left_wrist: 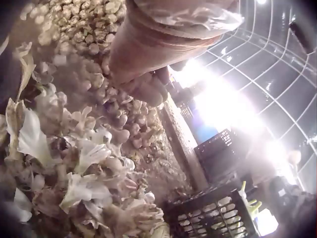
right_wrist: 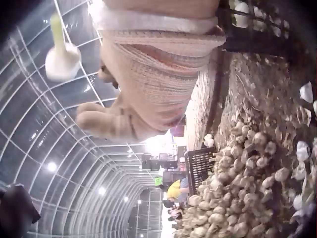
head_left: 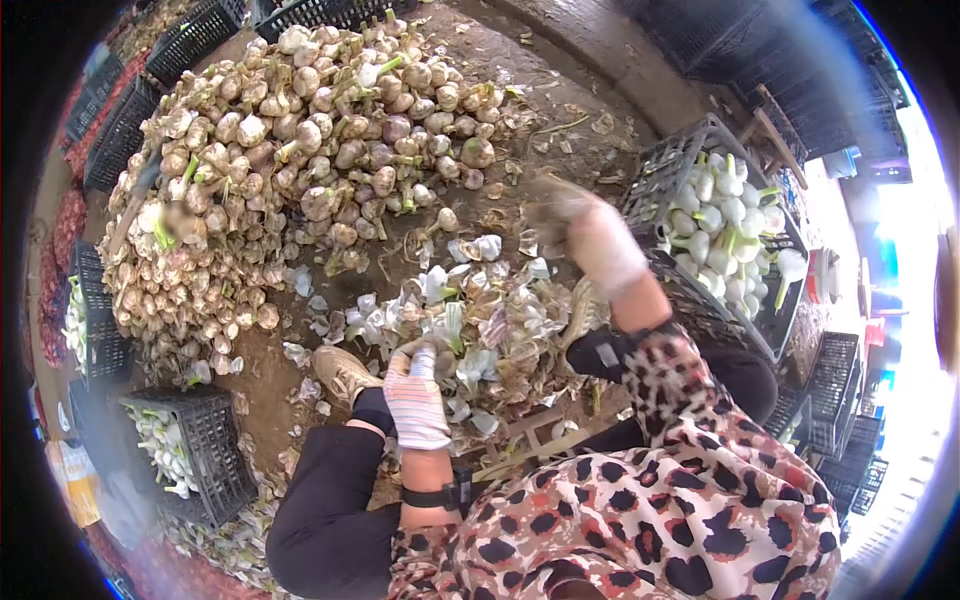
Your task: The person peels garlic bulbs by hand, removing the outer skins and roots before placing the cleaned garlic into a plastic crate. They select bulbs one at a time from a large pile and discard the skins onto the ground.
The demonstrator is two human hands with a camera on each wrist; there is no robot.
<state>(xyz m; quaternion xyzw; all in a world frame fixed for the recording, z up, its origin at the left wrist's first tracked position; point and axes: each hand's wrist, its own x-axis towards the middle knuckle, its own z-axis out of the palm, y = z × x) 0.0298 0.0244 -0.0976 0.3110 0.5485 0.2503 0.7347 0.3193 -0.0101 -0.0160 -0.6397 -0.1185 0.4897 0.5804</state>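
A trimmed white garlic bulb [right_wrist: 63,62] with a short green stem hangs in mid-air, apart from my right hand [right_wrist: 148,89]. In the head view this garlic bulb [head_left: 790,265] overlaps the right edge of a black crate [head_left: 650,185] filled with peeled white garlic. My right hand [head_left: 603,245], in a striped knit glove, is raised left of that crate and blurred, its fingers loosely bent. My gloved left hand [head_left: 418,398] is low over a heap of garlic skins [head_left: 500,320], fingers bent. I cannot tell whether its fingers, partly hidden in the left wrist view, hold anything.
A big pile of unpeeled garlic [head_left: 340,130] covers the ground ahead and left. Another crate of white garlic [head_left: 190,440] stands at the left, and stacked black crates [head_left: 835,395] at the right. My shoe [head_left: 345,375] is beside the skins. Farther off sits a person in yellow [right_wrist: 174,191].
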